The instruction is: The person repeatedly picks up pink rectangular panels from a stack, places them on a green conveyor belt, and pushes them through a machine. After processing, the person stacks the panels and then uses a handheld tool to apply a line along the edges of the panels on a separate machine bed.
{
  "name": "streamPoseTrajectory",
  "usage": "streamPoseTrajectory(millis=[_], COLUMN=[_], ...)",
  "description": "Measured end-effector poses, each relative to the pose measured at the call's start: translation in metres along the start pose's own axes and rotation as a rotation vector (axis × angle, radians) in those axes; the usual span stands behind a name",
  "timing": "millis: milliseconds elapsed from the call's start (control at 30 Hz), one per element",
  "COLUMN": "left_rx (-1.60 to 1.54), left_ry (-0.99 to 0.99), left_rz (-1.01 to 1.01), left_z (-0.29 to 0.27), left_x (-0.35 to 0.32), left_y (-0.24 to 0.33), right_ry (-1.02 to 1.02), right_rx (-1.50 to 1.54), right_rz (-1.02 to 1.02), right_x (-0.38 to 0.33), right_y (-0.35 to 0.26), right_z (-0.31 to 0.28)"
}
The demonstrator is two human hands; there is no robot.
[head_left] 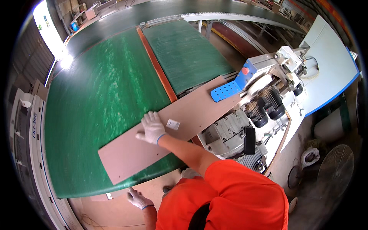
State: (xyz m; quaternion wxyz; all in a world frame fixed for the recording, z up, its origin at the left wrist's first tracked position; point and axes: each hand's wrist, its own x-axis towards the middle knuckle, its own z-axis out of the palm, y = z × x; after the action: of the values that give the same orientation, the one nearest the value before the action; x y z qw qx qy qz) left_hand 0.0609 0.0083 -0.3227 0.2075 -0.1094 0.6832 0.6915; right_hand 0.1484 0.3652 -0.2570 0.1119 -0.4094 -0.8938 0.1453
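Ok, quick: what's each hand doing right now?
Left hand: gloved, open, below the green table's edge, holding nothing visible.
Right hand: gloved, open, pressed flat on the long brown board, not gripping it.

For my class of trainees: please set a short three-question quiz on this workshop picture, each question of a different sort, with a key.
1. True or false: the right hand lies flat on the long brown panel.
2. Multiple choice: the surface under the panel is a) a green belt, b) a steel grid, c) a glass sheet.
3. Short answer: what small pale thing lies on the panel beside the right hand?

Key
1. True. The gloved palm is pressed on the board.
2. a. The panel rests on the green belt, one end toward the machine with the blue perforated plate.
3. A small white label. The left hand hangs below the belt's edge, holding nothing.
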Motion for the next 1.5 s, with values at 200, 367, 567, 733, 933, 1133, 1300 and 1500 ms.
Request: streamPoseTrajectory(millis=[200,367,567,733,933,1133,1300,1500], left_rx=[-0.703,-0.626,-0.598,-0.487,-0.451,-0.648,-0.013,-0.797], left_ry=[-0.341,-0.251,-0.642,-0.300,-0.170,-0.407,-0.163,-0.459], left_rz=[-0.239,-0.220,-0.382,-0.346,-0.221,0.313,0.043,-0.273], left_z=[-0.057,-0.153,-0.067,-0.061,-0.150,-0.167,-0.134,-0.091], left_x=[0.040,0.092,0.079,0.106,0.087,0.054,0.035,-0.039], left_y=[-0.005,0.016,0.033,0.039,0.065,0.156,0.078,0.002], right_ry=[0.024,-0.017,0.091,0.009,0.114,-0.127,-0.680,-1.072], right_rx=[0.137,0.146,0.077,0.055,-0.306,-0.250,0.192,0.848], right_rz=[-0.278,-0.485,-0.455,-0.667,-0.473,-0.598,-0.479,-0.286], right_x=[-0.086,-0.164,-0.165,-0.207,-0.262,-0.210,-0.117,-0.159], right_y=[-0.092,-0.142,-0.146,-0.164,-0.065,-0.117,-0.173,-0.221], right_z=[0.052,0.073,0.075,0.056,-0.004,-0.096,-0.125,-0.083])
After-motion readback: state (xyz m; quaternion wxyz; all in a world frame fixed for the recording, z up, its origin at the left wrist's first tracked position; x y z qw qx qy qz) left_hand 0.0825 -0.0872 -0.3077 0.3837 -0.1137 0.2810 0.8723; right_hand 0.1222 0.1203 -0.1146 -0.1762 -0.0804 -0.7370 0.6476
